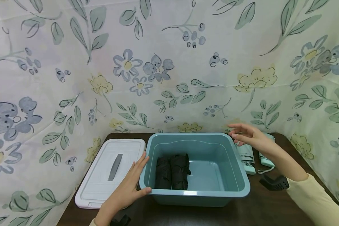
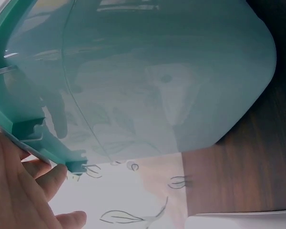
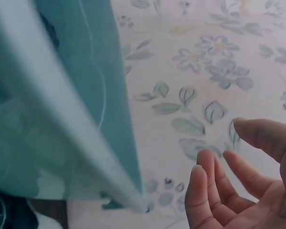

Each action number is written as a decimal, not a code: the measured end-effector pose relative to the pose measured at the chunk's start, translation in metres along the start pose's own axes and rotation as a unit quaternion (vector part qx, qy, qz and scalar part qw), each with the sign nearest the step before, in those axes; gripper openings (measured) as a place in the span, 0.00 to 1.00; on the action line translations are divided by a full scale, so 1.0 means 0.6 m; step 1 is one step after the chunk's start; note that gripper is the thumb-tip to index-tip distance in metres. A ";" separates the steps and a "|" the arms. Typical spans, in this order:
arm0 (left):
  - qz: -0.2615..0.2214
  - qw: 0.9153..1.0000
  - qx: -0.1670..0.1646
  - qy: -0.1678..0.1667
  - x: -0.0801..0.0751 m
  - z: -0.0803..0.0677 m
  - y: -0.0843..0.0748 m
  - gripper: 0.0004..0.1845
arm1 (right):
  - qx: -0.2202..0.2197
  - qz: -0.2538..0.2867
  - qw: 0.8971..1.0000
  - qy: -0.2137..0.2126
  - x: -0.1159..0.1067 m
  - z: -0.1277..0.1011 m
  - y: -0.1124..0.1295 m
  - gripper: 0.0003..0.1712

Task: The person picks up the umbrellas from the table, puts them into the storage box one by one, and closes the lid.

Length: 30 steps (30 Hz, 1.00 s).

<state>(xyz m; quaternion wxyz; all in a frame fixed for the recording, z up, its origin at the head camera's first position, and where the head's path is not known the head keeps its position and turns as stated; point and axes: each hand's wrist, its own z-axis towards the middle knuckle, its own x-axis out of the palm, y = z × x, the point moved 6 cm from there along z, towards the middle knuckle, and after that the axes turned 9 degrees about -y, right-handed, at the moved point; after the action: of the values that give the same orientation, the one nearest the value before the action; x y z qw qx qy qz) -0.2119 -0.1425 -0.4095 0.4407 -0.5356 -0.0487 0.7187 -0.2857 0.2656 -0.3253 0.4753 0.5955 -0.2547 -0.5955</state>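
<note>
A teal plastic bin stands on a dark wooden table, with two rolled black umbrellas lying side by side on its floor. My left hand rests flat against the bin's left rim, fingers straight; the left wrist view shows the bin wall and my fingers under its rim. My right hand hovers open just past the bin's far right corner, holding nothing, above folded mint-green umbrellas. The right wrist view shows my loosely curved fingers beside the bin's edge.
A white lid with a grey handle lies left of the bin. A black object sits on the table to the right. Floral cloth walls in the back and both sides.
</note>
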 end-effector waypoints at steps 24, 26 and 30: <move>0.003 1.000 -0.009 -0.002 0.004 -0.002 0.002 0.48 | 0.027 -0.094 0.990 -0.102 0.019 -0.042 -0.176 0.34; 0.003 1.000 -0.009 -0.002 0.003 -0.001 0.002 0.48 | 0.021 -0.113 0.988 -0.107 0.027 -0.045 -0.186 0.33; 0.002 1.000 -0.009 -0.002 0.003 0.000 0.001 0.48 | 0.017 -0.127 0.986 -0.106 0.042 -0.049 -0.208 0.34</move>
<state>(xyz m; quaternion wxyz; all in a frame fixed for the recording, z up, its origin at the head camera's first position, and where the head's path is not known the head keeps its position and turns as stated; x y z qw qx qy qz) -0.2124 -0.1417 -0.4109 0.4344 -0.5378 -0.0546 0.7205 -0.2865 0.3036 -0.4502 0.3559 0.5650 -0.2359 -0.7060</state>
